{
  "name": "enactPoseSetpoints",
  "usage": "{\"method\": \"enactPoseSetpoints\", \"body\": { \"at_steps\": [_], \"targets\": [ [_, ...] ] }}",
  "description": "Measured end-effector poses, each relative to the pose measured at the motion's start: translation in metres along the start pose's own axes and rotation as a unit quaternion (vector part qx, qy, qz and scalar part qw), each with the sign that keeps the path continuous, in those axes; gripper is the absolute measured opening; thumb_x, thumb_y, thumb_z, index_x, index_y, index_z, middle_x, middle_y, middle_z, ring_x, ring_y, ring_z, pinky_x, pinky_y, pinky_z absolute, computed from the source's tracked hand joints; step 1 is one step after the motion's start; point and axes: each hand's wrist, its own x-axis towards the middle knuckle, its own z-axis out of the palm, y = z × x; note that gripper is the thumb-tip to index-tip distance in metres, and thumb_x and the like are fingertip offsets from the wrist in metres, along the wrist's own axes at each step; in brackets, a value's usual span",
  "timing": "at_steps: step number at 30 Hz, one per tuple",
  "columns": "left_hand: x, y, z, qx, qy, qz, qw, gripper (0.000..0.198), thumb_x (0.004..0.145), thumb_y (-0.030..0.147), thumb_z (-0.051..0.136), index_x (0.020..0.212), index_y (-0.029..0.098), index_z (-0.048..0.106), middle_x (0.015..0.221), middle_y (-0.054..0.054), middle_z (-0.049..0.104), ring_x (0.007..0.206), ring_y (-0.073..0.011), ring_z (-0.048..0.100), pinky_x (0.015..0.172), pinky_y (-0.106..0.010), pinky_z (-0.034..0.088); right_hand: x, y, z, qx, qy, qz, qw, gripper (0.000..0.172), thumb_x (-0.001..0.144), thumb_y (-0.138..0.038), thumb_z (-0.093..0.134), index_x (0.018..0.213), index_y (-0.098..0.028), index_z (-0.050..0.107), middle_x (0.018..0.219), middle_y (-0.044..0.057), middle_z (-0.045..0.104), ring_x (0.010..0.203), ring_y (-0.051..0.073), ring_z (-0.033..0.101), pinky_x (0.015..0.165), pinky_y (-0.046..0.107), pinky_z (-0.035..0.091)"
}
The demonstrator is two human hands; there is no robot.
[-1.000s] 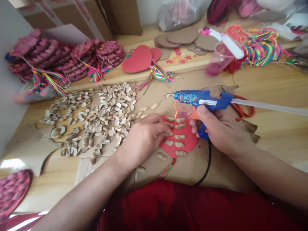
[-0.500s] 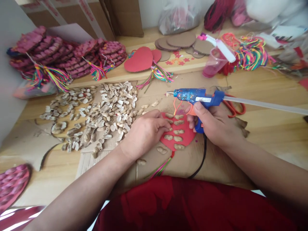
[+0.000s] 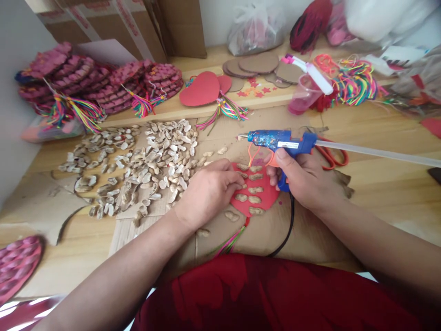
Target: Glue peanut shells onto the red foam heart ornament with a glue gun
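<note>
A red heart-shaped piece [image 3: 272, 196] lies on the cardboard in front of me, with two columns of peanut shells [image 3: 255, 190] on it. My left hand [image 3: 212, 191] reaches over its left side, fingertips pinched on a peanut shell [image 3: 244, 186] against the red surface; the fingers mostly cover it. In my right hand [image 3: 305, 177] is a blue glue gun [image 3: 268, 137], held above the heart's right edge with its nozzle pointing left. A clear glue stick [image 3: 372, 151] sticks out of its back. A multicoloured tassel [image 3: 231, 241] hangs from the heart's near end.
A wide pile of peanut shells [image 3: 161, 161] spreads to the left. Scissors with orange handles [image 3: 332, 158] lie behind my right hand. On the back ledge are stacked pink pieces [image 3: 69, 78], red hearts [image 3: 200, 89], cardboard discs [image 3: 260, 62], a pink cup [image 3: 303, 96] and coloured cords [image 3: 358, 82].
The glue gun has shifted very slightly left and down in the picture. My left hand stays at the same spot on the heart, and the view has tilted a little.
</note>
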Motion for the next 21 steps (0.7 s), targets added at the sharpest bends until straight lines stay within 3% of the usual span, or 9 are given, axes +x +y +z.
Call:
{"method": "enactPoseSetpoints", "body": {
  "at_steps": [16,21],
  "targets": [
    [-0.001,0.003,0.000,0.010,-0.005,-0.012,1.000,0.018,0.095,0.013,0.065,0.092,0.022,0.081,0.087,-0.002,0.067,0.080,-0.0149,0.066,0.075,-0.027,0.052,0.001,-0.001,0.000,0.032,-0.004,0.009,0.999,0.047,0.098,-0.066,0.059,0.080,-0.024,0.066,0.072,0.004,0.063,0.057,0.014,0.060,0.051,0.034,0.046],
    [0.001,-0.005,-0.011,-0.099,-0.009,-0.024,0.995,0.020,0.094,0.013,0.067,0.101,0.024,0.081,0.096,-0.003,0.076,0.088,-0.0157,0.071,0.083,-0.028,0.056,0.002,-0.002,0.001,0.044,0.003,0.016,0.999,0.047,0.096,-0.070,0.061,0.084,-0.025,0.066,0.071,0.001,0.063,0.054,0.014,0.058,0.047,0.032,0.045]
  ]
}}
